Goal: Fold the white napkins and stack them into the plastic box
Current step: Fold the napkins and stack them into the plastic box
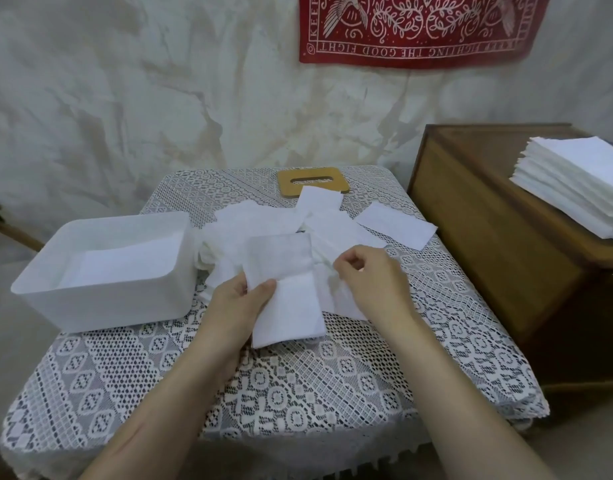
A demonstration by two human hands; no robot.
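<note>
Lace-covered bench [298, 393] against a marbled wall, napkin fold in progress.

Left hand [235, 299] pinches the half-folded napkin [287, 289], thumb on top, at the front of the loose napkin pile [256, 223] mid-bench. Right hand [367, 275] has its fingers curled at the pile just beside it; can't tell if it's actually holding a sheet. Plastic box [100, 306] sits at the left of the bench, close to the pile, with flat napkins [125, 265] already in the bottom. Risks as I read it: thin tissue, so a one-sided grip could let the fold spring open or skew. The right hand could drag up two sheets at once. The box sits near the bench's left edge, so a push while loading might shift it.
</note>
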